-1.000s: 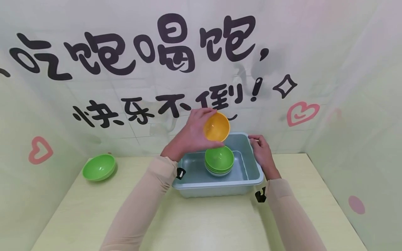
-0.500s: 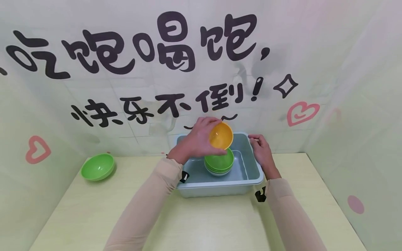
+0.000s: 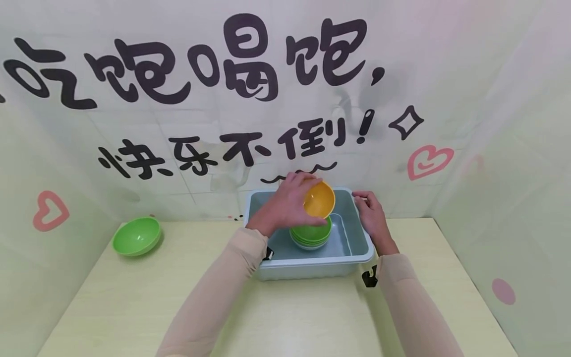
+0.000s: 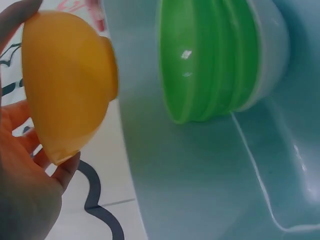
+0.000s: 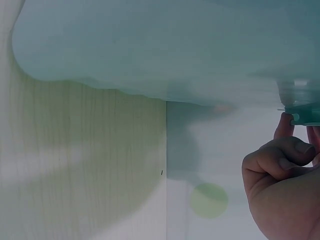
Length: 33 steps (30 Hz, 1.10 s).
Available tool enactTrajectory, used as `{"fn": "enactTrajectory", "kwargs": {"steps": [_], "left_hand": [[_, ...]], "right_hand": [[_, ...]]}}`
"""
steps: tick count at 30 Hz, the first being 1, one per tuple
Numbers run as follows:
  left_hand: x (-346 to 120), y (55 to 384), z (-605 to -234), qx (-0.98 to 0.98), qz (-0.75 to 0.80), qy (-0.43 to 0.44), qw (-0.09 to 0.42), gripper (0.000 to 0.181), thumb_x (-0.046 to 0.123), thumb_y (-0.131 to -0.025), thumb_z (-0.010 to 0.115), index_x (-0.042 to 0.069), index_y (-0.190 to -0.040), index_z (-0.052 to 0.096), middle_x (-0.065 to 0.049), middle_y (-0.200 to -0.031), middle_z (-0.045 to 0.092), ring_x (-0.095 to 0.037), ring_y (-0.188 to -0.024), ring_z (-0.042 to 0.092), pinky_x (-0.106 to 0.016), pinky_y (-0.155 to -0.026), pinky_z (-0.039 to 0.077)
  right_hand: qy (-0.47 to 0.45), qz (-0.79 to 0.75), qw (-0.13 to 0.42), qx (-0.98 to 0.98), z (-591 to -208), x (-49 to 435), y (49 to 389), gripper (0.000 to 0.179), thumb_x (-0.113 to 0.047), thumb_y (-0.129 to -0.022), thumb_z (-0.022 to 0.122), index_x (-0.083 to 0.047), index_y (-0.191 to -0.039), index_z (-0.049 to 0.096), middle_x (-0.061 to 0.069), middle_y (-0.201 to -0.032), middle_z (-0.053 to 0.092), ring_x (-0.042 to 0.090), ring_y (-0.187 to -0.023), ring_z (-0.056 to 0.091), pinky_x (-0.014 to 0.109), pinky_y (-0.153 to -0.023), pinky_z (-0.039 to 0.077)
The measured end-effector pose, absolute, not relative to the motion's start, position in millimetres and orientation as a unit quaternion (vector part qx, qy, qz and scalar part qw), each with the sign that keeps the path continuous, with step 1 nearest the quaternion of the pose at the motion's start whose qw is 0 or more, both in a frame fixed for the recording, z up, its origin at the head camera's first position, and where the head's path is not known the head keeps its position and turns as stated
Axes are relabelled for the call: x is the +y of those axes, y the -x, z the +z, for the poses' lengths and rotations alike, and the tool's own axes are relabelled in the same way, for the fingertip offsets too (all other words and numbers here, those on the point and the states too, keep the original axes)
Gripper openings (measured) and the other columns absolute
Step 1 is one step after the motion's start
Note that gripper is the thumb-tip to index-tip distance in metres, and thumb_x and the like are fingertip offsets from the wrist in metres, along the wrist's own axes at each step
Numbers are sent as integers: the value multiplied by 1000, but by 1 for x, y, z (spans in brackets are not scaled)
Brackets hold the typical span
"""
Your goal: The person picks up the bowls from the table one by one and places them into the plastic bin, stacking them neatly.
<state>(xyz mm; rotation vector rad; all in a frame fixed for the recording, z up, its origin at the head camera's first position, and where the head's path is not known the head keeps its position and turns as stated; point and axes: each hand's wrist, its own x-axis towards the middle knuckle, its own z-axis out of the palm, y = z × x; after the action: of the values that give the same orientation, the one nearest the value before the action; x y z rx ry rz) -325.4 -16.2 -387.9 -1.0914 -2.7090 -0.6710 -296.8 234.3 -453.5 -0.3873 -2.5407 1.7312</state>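
Observation:
My left hand [image 3: 290, 202] holds a small yellow bowl [image 3: 320, 199] by its rim, thumb below and fingers above. The bowl is tilted, its inside facing me. Just under it, a stack of green bowls [image 3: 310, 232] sits in a light blue plastic basin [image 3: 312, 270]. In the left wrist view, a pale bowl [image 4: 274, 45] forms the bottom of that stack, and the yellow bowl [image 4: 67, 80] is apart from the green ones. My right hand [image 3: 372, 218] grips the basin's right rim; the right wrist view has its fingertips [image 5: 284, 125] at that rim.
A larger green bowl [image 3: 137, 237] stands alone at the table's back left corner. The pale wooden table [image 3: 294, 317] is bounded behind and at both sides by printed white walls [image 3: 504, 173].
My left hand has lowered the yellow bowl and shifted it slightly right, closer to the green stack. My right hand stays at the basin's rim.

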Motion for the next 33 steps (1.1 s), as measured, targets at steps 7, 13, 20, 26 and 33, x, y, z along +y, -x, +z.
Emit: {"fn": "enactTrajectory", "kwargs": {"steps": [7, 13, 20, 26, 33], "left_hand": [[-12, 325, -393, -908, -179, 373, 64, 102, 71, -69, 76, 23, -154, 45, 0, -153, 44, -21, -135, 37, -43, -111, 44], [-9, 325, -402, -913, -130, 383, 43, 99, 70, -71, 75, 24, -153, 45, -2, -150, 45, -23, -132, 39, -42, -108, 46], [-6, 326, -411, -915, -134, 381, 10, 97, 67, -72, 76, 25, -153, 45, -2, -149, 45, -22, -127, 41, -39, -101, 51], [-12, 327, -413, -915, -124, 383, -15, 95, 66, -72, 77, 22, -151, 49, -2, -147, 48, -21, -126, 43, -38, -104, 49], [-8, 328, -415, -912, -107, 396, -26, 93, 67, -74, 75, 21, -150, 50, 0, -149, 50, -21, -131, 46, -39, -111, 46]], "right_hand": [[123, 563, 27, -817, -452, 235, 297, 45, -43, -109, 38, -16, -143, 48, 16, -138, 55, 32, -117, 54, 38, -96, 49], [120, 562, 33, -818, -451, 235, 298, 45, -43, -109, 38, -15, -143, 49, 17, -139, 55, 32, -118, 53, 40, -98, 47], [124, 559, 29, -819, -452, 237, 295, 47, -44, -109, 37, -15, -145, 48, 17, -142, 53, 33, -122, 52, 44, -103, 47], [114, 559, 32, -820, -455, 233, 294, 47, -44, -109, 38, -14, -144, 48, 18, -138, 55, 32, -119, 54, 41, -99, 48], [109, 561, 40, -820, -454, 237, 291, 46, -42, -109, 38, -13, -144, 48, 19, -139, 55, 33, -118, 54, 41, -98, 47]]}}
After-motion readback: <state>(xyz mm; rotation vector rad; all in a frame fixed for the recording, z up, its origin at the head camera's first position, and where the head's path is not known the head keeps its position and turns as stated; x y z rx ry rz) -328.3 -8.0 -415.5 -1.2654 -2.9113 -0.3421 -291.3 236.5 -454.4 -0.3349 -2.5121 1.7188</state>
